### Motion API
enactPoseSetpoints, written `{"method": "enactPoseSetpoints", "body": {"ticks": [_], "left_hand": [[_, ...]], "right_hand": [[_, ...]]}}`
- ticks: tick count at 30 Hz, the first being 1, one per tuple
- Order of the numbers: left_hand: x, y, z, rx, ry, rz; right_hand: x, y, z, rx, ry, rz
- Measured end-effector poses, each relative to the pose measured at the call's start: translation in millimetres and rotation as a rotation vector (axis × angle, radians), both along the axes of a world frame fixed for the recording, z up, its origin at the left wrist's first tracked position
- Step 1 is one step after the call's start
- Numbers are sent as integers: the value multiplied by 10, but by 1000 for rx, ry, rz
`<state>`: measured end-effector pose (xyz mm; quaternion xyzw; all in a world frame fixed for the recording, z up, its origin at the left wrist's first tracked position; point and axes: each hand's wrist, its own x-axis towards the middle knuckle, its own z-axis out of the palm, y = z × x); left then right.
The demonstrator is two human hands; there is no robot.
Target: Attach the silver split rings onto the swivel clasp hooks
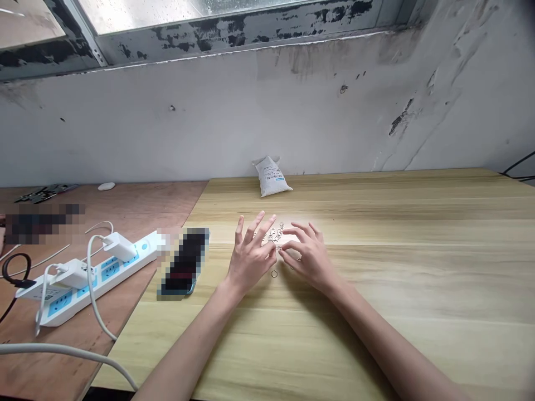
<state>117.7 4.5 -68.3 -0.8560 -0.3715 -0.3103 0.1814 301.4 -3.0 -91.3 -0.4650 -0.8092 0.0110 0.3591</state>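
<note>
My left hand [251,253] hovers over the light wooden table [376,267] with three fingers stretched up, while its thumb and forefinger pinch toward my right hand. My right hand [307,250] lies palm down, its thumb and forefinger meeting the left ones over something tiny that I cannot make out. Just beyond the fingertips lies a small heap of several thin metal rings [276,233]. One single ring [275,273] rests on the table between my two wrists.
A small white bag [272,176] leans against the wall at the table's back. A phone [186,262] lies left of my left hand. On the adjoining brown table, a white power strip [90,275] holds plugged chargers with trailing cables.
</note>
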Motion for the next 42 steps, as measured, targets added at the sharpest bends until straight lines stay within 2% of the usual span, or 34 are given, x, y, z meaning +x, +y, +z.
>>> {"method": "enactPoseSetpoints", "body": {"ticks": [4, 9, 13, 18, 24, 29, 34, 42], "left_hand": [[-30, 15, 4, -44, 10, 15], [-26, 13, 22, -7, 0, -14], [-11, 3, 24, 13, -10, -21], [-115, 34, 54, -165, 25, -100], [-237, 19, 140, -379, 154, -223], [-254, 24, 133, -424, 156, -214], [-265, 53, 105, -403, 148, -185], [-267, 90, 79, -406, 150, -119]], "right_hand": [[59, -74, 118, 86, -176, 134], [72, -50, 105, 4, -122, 44], [91, 4, 50, -48, -92, 28], [261, 72, 11, -79, -164, -97], [375, 70, 50, -123, -201, -78], [263, 218, 46, -115, -186, -140], [12, 495, 21, -101, -289, -318], [-186, 607, 33, -128, -316, -303]]}}
